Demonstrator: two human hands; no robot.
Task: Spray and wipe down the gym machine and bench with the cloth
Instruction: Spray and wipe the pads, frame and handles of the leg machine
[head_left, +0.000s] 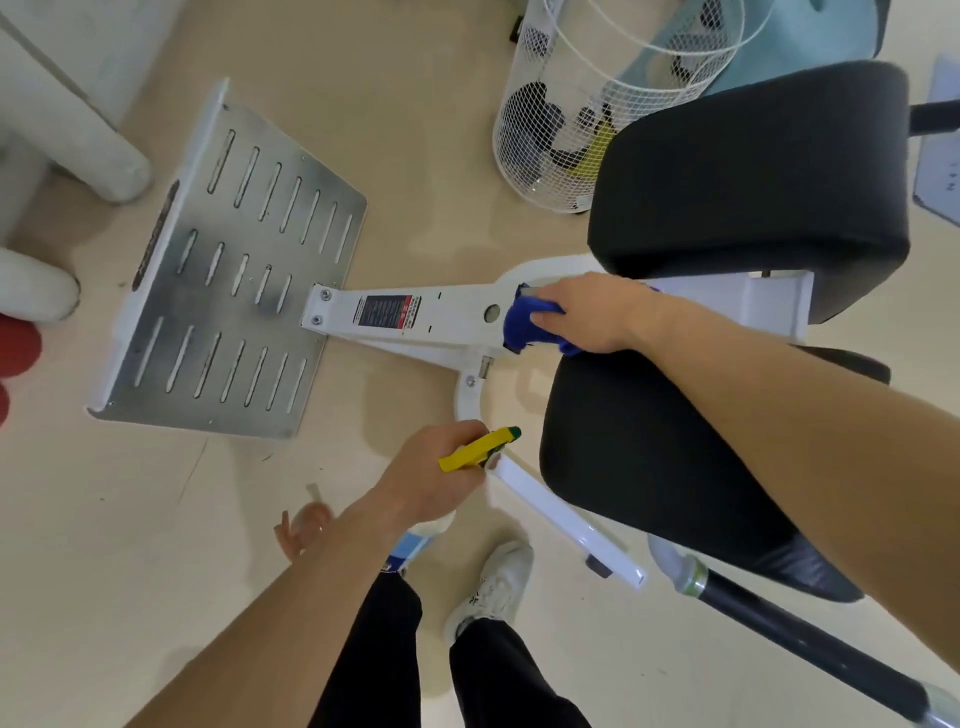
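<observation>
A blue cloth (522, 322) lies bunched on the white frame beam (441, 312) of the gym machine, and my right hand (587, 312) grips it against the beam, between the two black pads. My left hand (431, 475) holds a spray bottle (480, 449) by its yellow trigger head with a green nozzle; the pale bottle body hangs below my wrist, mostly hidden. The upper black pad (753, 171) and the lower black seat pad (639, 447) sit to the right. A slotted metal footplate (234, 270) is bolted to the beam's left end.
A white wire mesh basket (550, 119) with dark items stands behind the machine. A black-and-chrome handle bar (779, 618) runs off at lower right. White padded shapes and red objects lie at the left edge. My legs and a white shoe (493, 582) stand on the beige floor below.
</observation>
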